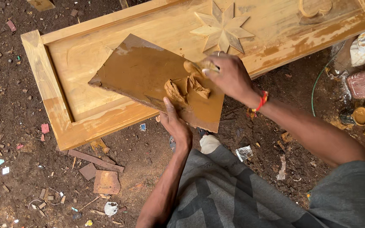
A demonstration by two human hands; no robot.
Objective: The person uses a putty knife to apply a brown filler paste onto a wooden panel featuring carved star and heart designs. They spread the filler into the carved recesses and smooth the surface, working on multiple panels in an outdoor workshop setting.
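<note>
1. The left hand (176, 126) grips the near edge of a flat brown board (148, 76), thumb on top, fingers curled out of sight beneath it.
2. The board tilts above a carved wooden door panel (77, 63) lying on the dirt floor (22, 169); its far corners overhang the panel's recessed field.
3. A lump of tan putty (186, 86) sits near the board's right edge.
4. The right hand (231, 76) presses into the putty, fingers closed on what seems a small scraper, though paste hides it.
5. A carved star (221, 29) lies just beyond the right hand.
6. Scrap wood (106, 181) litters the floor left; tins (362, 116) crowd the right.
</note>
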